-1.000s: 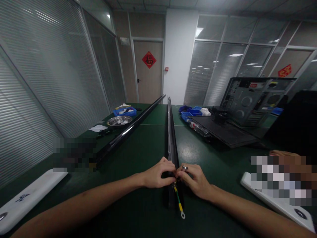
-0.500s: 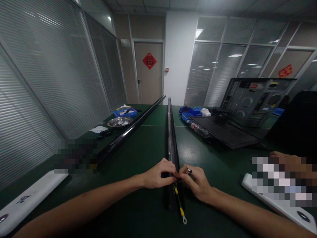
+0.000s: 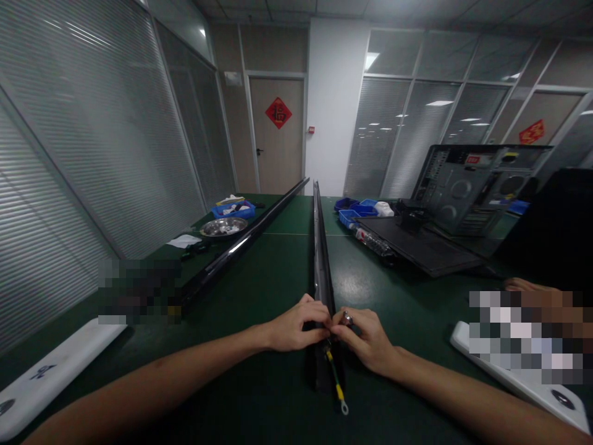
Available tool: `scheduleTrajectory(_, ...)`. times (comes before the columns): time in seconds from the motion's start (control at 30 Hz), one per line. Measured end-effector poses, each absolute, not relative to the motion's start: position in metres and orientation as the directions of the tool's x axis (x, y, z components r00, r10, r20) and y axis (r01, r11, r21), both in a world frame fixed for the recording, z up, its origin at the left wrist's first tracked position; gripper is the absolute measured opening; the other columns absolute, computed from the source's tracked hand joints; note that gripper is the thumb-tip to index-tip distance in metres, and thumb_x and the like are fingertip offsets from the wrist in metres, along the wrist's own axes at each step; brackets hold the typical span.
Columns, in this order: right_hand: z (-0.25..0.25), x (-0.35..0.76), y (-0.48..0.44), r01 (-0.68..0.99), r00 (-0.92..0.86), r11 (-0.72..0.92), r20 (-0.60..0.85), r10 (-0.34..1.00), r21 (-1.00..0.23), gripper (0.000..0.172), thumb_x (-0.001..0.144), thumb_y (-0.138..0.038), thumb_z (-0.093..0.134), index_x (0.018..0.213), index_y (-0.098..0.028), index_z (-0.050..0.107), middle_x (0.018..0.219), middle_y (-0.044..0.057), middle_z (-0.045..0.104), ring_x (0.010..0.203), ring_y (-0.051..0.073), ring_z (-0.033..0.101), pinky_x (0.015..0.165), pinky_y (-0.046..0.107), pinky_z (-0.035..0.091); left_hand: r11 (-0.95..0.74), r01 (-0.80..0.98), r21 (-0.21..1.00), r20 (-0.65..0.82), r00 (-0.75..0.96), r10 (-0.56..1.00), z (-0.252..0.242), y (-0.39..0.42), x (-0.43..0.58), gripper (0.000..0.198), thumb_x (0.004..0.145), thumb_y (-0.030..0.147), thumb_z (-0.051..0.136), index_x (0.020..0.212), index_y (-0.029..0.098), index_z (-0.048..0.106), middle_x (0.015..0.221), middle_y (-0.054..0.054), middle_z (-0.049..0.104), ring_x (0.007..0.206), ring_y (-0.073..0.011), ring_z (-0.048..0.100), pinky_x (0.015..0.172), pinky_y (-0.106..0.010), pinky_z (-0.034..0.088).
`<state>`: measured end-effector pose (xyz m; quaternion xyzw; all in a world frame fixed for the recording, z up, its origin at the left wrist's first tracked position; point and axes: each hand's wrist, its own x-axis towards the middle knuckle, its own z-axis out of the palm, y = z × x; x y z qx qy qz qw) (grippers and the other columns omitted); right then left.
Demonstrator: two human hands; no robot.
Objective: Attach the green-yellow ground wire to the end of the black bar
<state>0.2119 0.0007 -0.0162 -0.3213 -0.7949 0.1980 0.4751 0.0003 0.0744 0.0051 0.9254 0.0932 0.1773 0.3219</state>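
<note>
My left hand (image 3: 299, 326) and my right hand (image 3: 364, 337) meet fingertip to fingertip over the near part of a long black rail (image 3: 323, 272). Both are closed in a pinch; what lies between the fingertips is hidden. Just below them, a short green-and-yellow wire (image 3: 334, 371) runs out of the rail, ending in a metal ring terminal (image 3: 344, 407) above the green table (image 3: 273, 402). A small shiny metal piece (image 3: 347, 318) shows at my right forefinger; I cannot tell if it is a ring or a held part.
To the left lies a second long black rail (image 3: 245, 241), beside a metal dish (image 3: 225, 227) and a blue tray (image 3: 233, 209). On the right are blue bins (image 3: 351, 217), a black panel (image 3: 428, 253), an open computer case (image 3: 467, 191) and another person's hand (image 3: 532, 290).
My right hand has shifted slightly left, and the shiny piece at its forefinger has turned a little. My left hand keeps its pinch, almost still.
</note>
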Motion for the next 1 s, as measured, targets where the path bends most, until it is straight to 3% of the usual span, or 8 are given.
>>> scheduleTrajectory(0.5, -0.0177, 0.2129, -0.0005, 0.37, -0.351, 0.709, 0.616, 0.705, -0.6, 0.031, 0.103, -0.039, 0.063, 0.083, -0.017, 0.067, 0.067, 0.0, 0.064, 0.056, 0.012, 0.059, 0.058, 0.023, 0.043, -0.782, 0.085, 0.617, 0.244, 0.924, 0.294, 0.0052, 0.0736, 0.0009, 0.028, 0.103, 0.042, 0.052, 0.094, 0.019, 0.065, 0.097, -0.004, 0.069, 0.098, -0.0214, 0.06, 0.093, -0.036, 0.034)
scheduleTrajectory(1.0, -0.0153, 0.2117, 0.0001, 0.355, -0.35, 0.713, 0.622, 0.701, -0.604, 0.028, 0.105, -0.03, 0.058, 0.081, -0.017, 0.064, 0.067, -0.001, 0.061, 0.057, 0.012, 0.056, 0.06, 0.024, 0.043, -0.791, 0.102, 0.603, 0.234, 0.925, 0.298, 0.0075, 0.0737, 0.0007, 0.021, 0.101, 0.037, 0.055, 0.092, 0.019, 0.062, 0.094, -0.002, 0.067, 0.097, -0.0201, 0.06, 0.094, -0.034, 0.033)
